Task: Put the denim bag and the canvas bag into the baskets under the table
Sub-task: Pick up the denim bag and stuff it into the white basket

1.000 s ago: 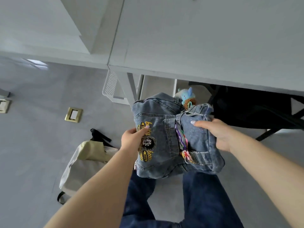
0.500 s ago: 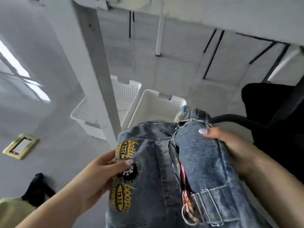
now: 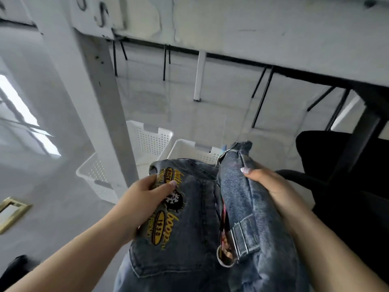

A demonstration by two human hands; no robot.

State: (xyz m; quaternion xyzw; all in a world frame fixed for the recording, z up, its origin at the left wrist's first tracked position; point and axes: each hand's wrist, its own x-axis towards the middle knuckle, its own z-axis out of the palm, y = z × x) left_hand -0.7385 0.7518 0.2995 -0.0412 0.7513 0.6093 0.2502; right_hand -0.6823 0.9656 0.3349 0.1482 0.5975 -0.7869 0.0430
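Note:
I hold the denim bag [image 3: 195, 234], blue with yellow and black patches, in both hands in front of me. My left hand [image 3: 145, 199] grips its left side by the patches. My right hand [image 3: 271, 186] grips the folded right part with the strap buckle. Two white perforated baskets stand on the floor under the table: the right basket [image 3: 189, 151] lies just beyond the bag's top edge, and the left basket [image 3: 145, 140] is partly hidden behind the table leg [image 3: 99, 102]. The canvas bag is out of view.
The table's underside [image 3: 231, 24] spans the top of the view. A black chair [image 3: 347, 186] stands close on the right. A brass floor socket [image 3: 10, 211] sits at the left edge. Thin black legs [image 3: 261, 98] stand farther back on the grey floor.
My view has dropped from above the tabletop to below it, bringing the baskets into sight. Both hands kept their grip and carried the denim bag closer to the right basket.

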